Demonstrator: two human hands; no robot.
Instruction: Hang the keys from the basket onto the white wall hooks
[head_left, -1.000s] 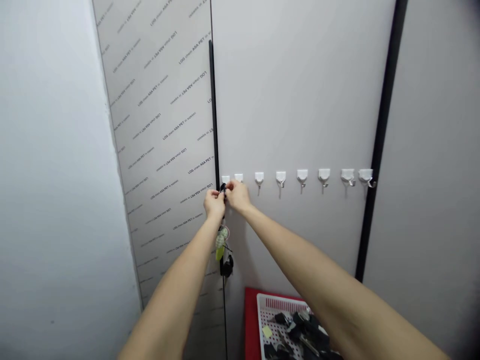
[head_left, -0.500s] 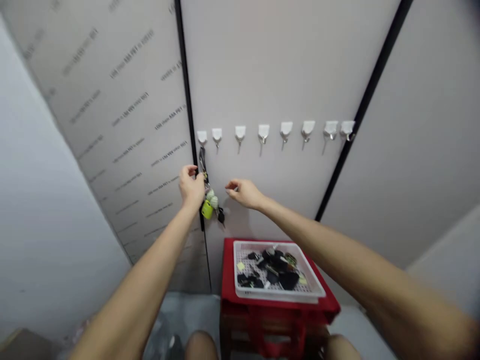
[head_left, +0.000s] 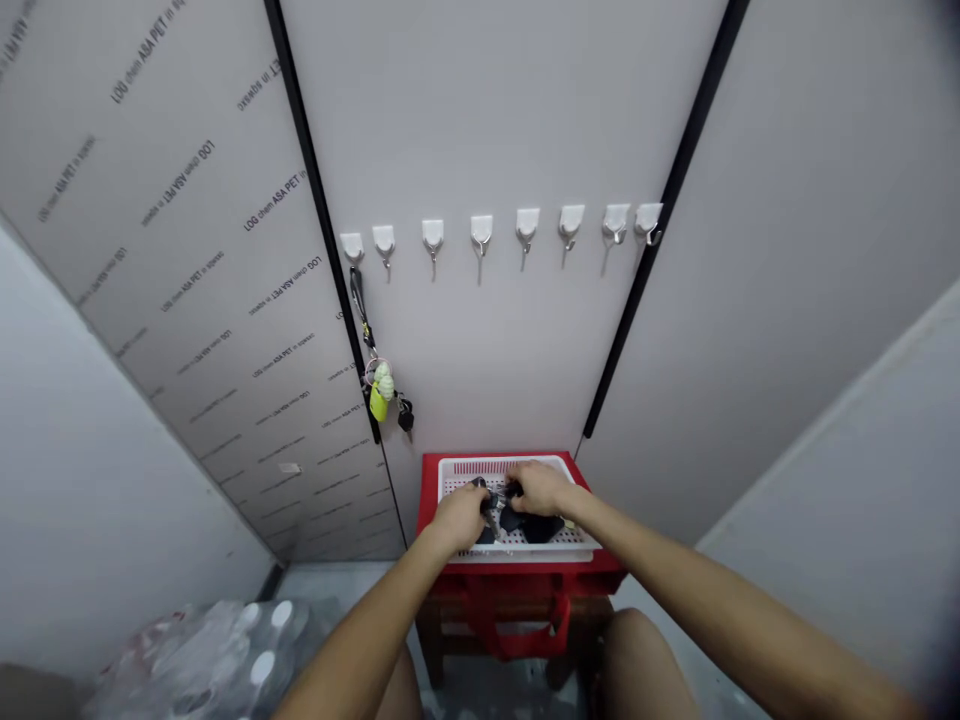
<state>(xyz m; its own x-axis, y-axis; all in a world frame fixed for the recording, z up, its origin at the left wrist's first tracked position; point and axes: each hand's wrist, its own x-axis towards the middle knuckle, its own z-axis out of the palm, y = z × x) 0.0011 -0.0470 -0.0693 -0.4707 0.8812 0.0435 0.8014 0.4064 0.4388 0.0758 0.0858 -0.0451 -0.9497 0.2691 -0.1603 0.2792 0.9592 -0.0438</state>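
Both hands are down inside a white plastic basket (head_left: 517, 556) that holds dark keys and key fobs (head_left: 541, 528). My left hand (head_left: 459, 517), at the basket's left side, has its fingers closed around a dark key bunch (head_left: 489, 497). My right hand (head_left: 541, 487) reaches in from the right, fingers bent and pinching dark keys; the exact pieces are partly hidden. On the leftmost white hook (head_left: 351, 247) hangs a key bunch (head_left: 381, 385) with a black strap, a yellow-green tag, a pale green charm and a black key.
Several more white adhesive hooks (head_left: 481, 230) run in a row across the pale panel. The basket stands on a red cloth (head_left: 429, 490) over a wooden stool (head_left: 431, 640). Plastic-wrapped bottles (head_left: 217, 660) lie at lower left. Black strips (head_left: 634, 300) edge the panel.
My hands have left the key bunch, which now hangs from the leftmost hook, and moved down into the basket, closing on keys there. The view has tilted downward.
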